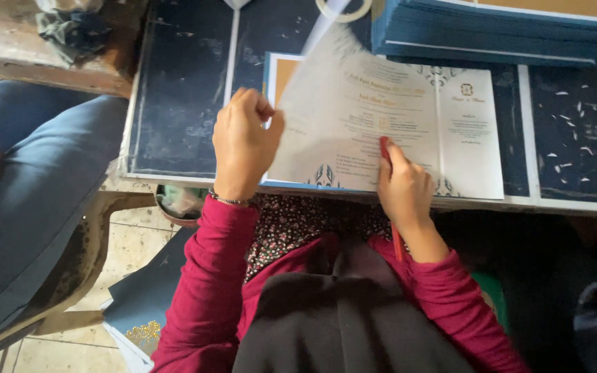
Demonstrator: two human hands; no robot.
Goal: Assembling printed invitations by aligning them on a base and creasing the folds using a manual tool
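We see a dark desk (181, 103), a stack of blue cards (499, 31) at its far right. A white printed card (395, 131) lies at the near edge. Left hand (243, 145) pinches its blurred raised flap (326, 76). Right hand (403, 186), closed on a red pencil (396, 243), presses the card.

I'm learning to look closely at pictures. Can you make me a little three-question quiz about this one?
1. True or false: the left hand lifts the edge of a pale translucent sheet.
2. What does the right hand hold? A) scissors B) red stick C) cup
3. What colour is the stack of cards at the top right?

Key: 1 true. 2 B. 3 blue.
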